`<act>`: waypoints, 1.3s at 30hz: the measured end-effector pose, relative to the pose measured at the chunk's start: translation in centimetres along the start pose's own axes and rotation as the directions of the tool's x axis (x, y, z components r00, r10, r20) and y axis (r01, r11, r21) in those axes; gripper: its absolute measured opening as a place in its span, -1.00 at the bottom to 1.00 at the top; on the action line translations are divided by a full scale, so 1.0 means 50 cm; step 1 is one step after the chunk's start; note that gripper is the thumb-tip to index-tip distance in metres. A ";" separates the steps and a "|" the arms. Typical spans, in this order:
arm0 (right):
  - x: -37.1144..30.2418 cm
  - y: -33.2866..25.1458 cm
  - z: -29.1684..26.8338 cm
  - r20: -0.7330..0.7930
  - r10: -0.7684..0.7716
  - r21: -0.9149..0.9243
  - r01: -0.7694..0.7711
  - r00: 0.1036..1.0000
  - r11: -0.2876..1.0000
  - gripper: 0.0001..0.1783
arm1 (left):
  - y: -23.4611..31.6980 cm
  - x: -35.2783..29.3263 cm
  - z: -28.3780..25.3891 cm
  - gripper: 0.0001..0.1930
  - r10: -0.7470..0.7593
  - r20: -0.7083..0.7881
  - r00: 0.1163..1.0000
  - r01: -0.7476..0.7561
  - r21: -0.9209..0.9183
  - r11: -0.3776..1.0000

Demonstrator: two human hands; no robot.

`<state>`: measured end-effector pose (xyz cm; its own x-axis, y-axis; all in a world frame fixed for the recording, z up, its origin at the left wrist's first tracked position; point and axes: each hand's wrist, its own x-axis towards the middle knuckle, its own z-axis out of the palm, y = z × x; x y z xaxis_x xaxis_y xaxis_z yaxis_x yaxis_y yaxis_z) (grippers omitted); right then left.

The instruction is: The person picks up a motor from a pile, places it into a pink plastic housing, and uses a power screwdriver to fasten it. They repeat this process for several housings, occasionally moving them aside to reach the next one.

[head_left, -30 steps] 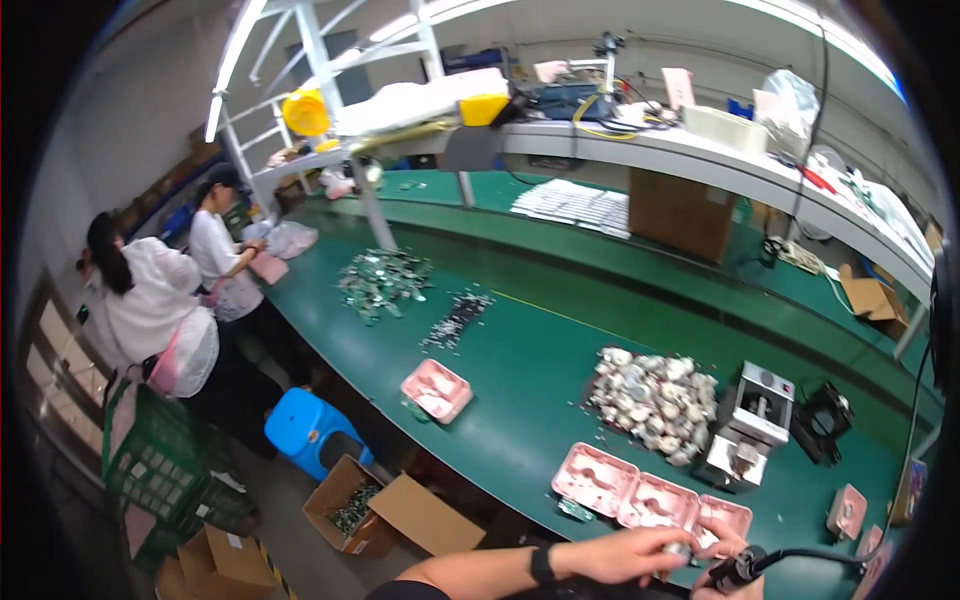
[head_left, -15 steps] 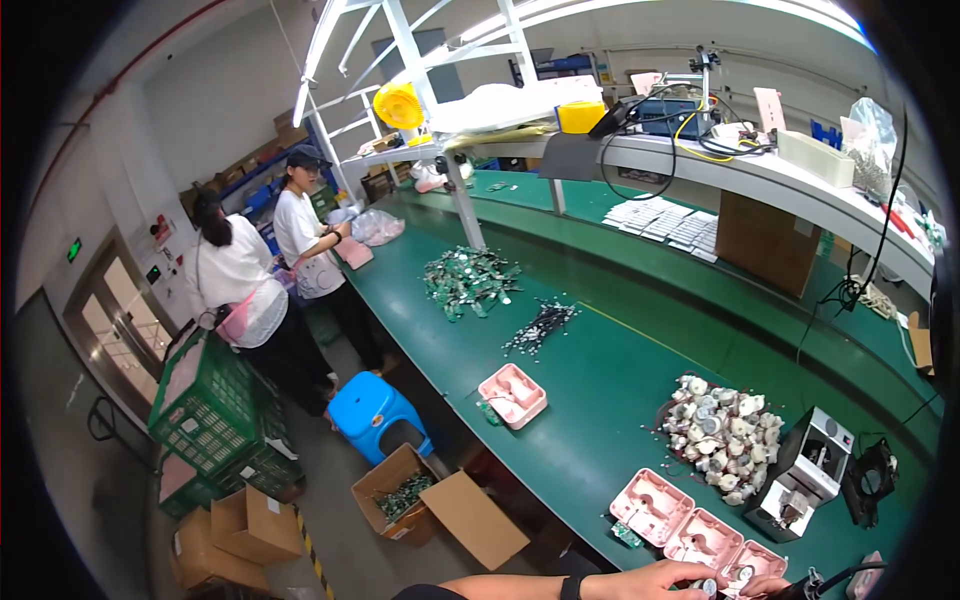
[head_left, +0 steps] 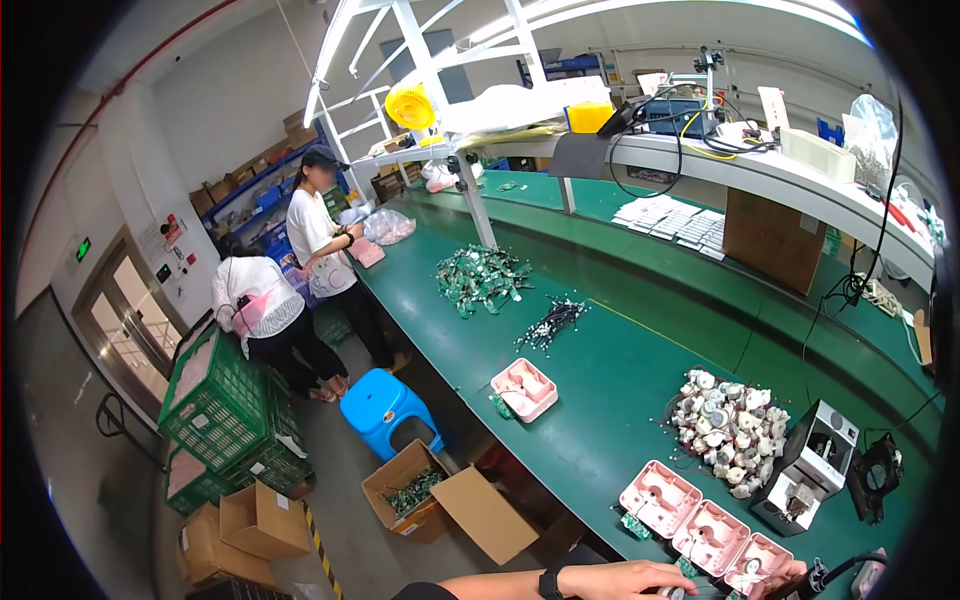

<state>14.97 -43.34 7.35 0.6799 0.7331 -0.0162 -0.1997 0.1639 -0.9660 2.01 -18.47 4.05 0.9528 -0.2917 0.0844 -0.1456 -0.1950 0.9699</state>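
At the lower edge my left hand (head_left: pixel 630 578), wearing a black wristband, has its fingers curled over a small round silver-and-white part (head_left: pixel 676 592). My right hand (head_left: pixel 790 580) shows only as a sliver near a black handle with a cable (head_left: pixel 820 574), and its fingers are mostly hidden. Just beyond my hands three open pink plastic housings stand in a row: one (head_left: pixel 660 498), a second (head_left: pixel 711 537) and a third (head_left: pixel 758 566) with a round part inside. Green circuit boards (head_left: pixel 635 526) lie against their near sides.
A heap of round white wired parts (head_left: pixel 730 430) lies beside a metal-cased machine (head_left: pixel 806 470). Farther along the green bench are another pink housing (head_left: pixel 524 389), black wired pieces (head_left: pixel 552 325) and piled circuit boards (head_left: pixel 484 280). Two people stand left, near green crates (head_left: pixel 210 395) and a blue stool (head_left: pixel 390 408).
My left hand has shifted left, away from the third housing, with the round part. My right hand has mostly dropped from sight. One person at the crates has bent over. The view has shifted slightly.
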 end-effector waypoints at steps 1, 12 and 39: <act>0.004 -0.002 0.005 -0.036 -0.012 -0.020 0.012 0.999 1.000 -0.51 | 0.002 -0.004 0.005 -0.65 0.003 -0.001 1.000 -0.003 0.005 1.000; 0.005 -0.012 0.011 -0.038 0.040 -0.004 -0.040 0.998 0.999 -0.58 | -0.022 0.001 0.042 -0.67 0.071 -0.078 0.994 -0.070 0.016 0.997; -0.020 -0.001 0.016 -0.050 -0.123 -0.356 0.097 0.991 0.929 -0.26 | -0.036 0.010 -0.005 -0.78 -0.044 -0.496 0.867 0.196 0.258 0.946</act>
<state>13.75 -43.54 7.60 0.7340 0.6732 0.0896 0.1317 -0.0117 -0.9912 2.83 -18.02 2.41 0.9650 0.2196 0.1437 -0.0203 -0.4835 0.8751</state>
